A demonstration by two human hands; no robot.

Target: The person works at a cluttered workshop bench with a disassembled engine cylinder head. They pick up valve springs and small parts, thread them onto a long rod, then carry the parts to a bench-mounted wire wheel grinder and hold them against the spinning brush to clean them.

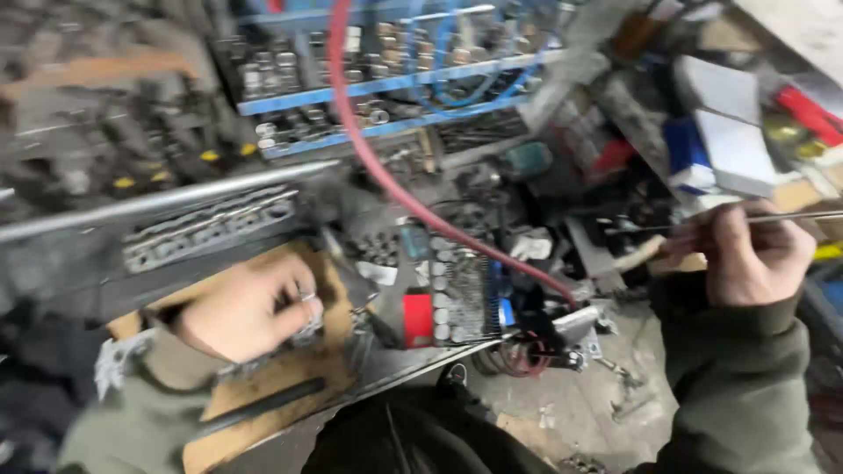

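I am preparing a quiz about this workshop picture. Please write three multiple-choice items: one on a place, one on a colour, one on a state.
1. Where is the left hand?
A. on the brown board
B. on the blue rack
C. on the floor

2. What colour is the hose that crosses the bench?
A. green
B. red
C. white

3. What is the state of the right hand?
A. open and flat
B. out of view
C. closed on a thin metal rod

Answers:
1 A, it rests over the board with small metal parts under its fingers.
2 B, the hose is plainly red.
3 C, its fingers pinch the rod.
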